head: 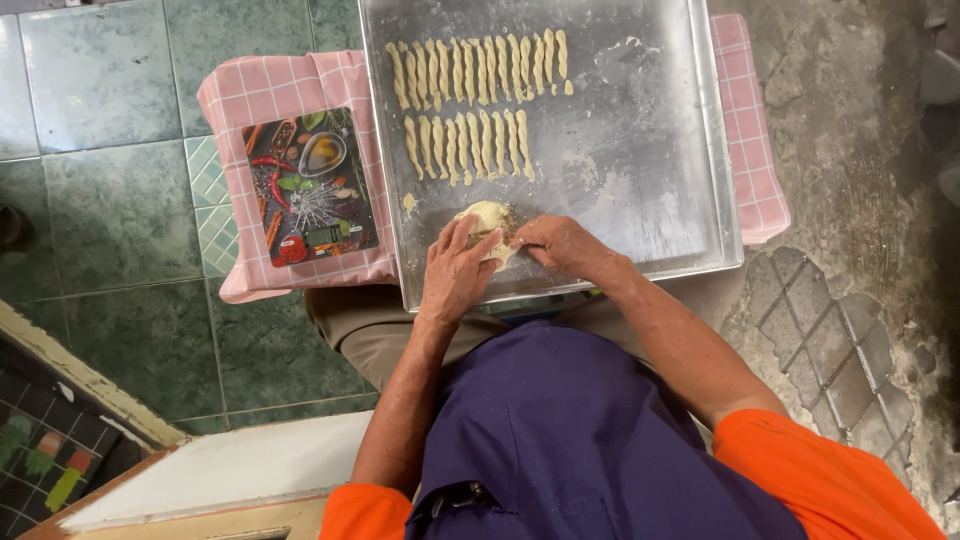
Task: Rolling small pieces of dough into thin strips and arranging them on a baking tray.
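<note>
Dough lump (489, 222): a pale, soft mass lying on the metal tray (650, 150), close to the tray's near edge and a little left of that edge's middle; only its upper part shows between the two hands.
Left hand (455, 270): palm down, fingers stretched forward and lying together, their tips resting on the lump's left side. The hand is flat and open rather than curled; it presses on the dough and does not enclose it.
Right hand (560, 245): comes in from the right, knuckles up, fingers bent and drawn together over the lump's right side. The fingertips are tucked into the dough, so how tightly they pinch cannot be told.
Hands together: they meet over the lump, thumbs nearly touching.
Twisted dough sticks (470, 100): two rows in the far left part of the tray, the longer row near the far edge, the shorter row just below it, each stick lying lengthwise and close beside the next.
Tray surface: dusted with flour, bare across the right half.
Pink checked cloth (290, 90): under the tray, showing past its left and right edges.
Kitchen scale (308, 187): flat, printed with spices and chillies, lying on the cloth just left of the tray.
Clothing: purple apron (580, 440), orange sleeves.
</note>
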